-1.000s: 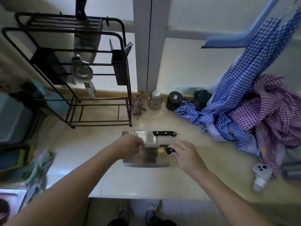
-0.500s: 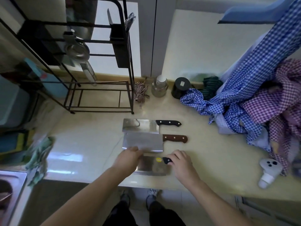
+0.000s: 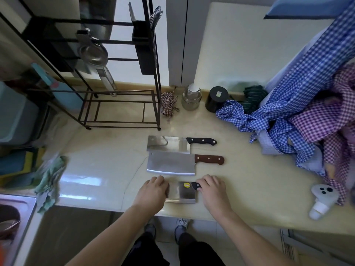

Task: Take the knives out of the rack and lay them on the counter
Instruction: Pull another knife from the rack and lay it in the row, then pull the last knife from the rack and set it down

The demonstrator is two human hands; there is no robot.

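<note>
Three cleavers lie in a column on the cream counter [image 3: 249,169], handles pointing right. The farthest has a black handle [image 3: 169,144], the middle one a brown wooden handle [image 3: 171,164]. The nearest cleaver [image 3: 181,192] carries a yellow sticker and lies near the counter's front edge. My left hand [image 3: 153,191] rests on the left end of its blade. My right hand [image 3: 213,191] is closed over its black handle. The black wire rack [image 3: 123,77] stands at the back left; a steel strainer hangs in it.
A glass jar [image 3: 191,96] and a black canister [image 3: 217,98] stand by the wall. Checked blue and purple cloths [image 3: 299,112] pile up on the right. A white controller [image 3: 320,200] lies front right. A sink [image 3: 13,217] and a green rag [image 3: 50,179] are at the left.
Both hands brought the stickered cleaver toward me, down to the counter's front edge, below the brown-handled cleaver. The view tilted lower, so the rack's top is out of frame.
</note>
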